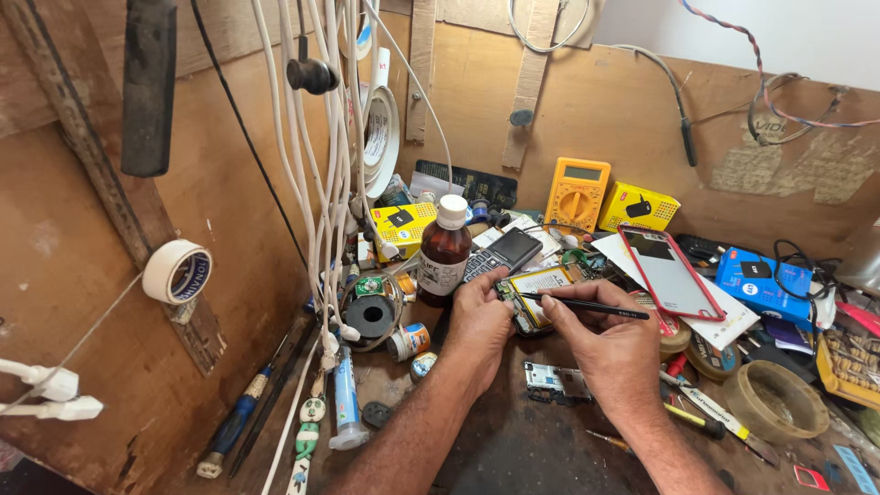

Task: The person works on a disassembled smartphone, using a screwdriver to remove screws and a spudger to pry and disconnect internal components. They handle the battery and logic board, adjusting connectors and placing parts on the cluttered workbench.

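Fingers of the left hand [478, 323] are closed on an opened small phone [532, 298] with exposed battery; a thin black pointed tool [587, 306] is pinched by the right hand [610, 344].

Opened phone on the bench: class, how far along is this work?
Done: the opened phone has its back off, battery exposed. In hand: the left hand steadies it while the right hand works a black tool at it. Left: a loose circuit board lies unfitted.

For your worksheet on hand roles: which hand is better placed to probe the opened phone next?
Probably the right hand: it holds the thin black pen-shaped tool with its tip on the opened phone, while the left hand steadies it.
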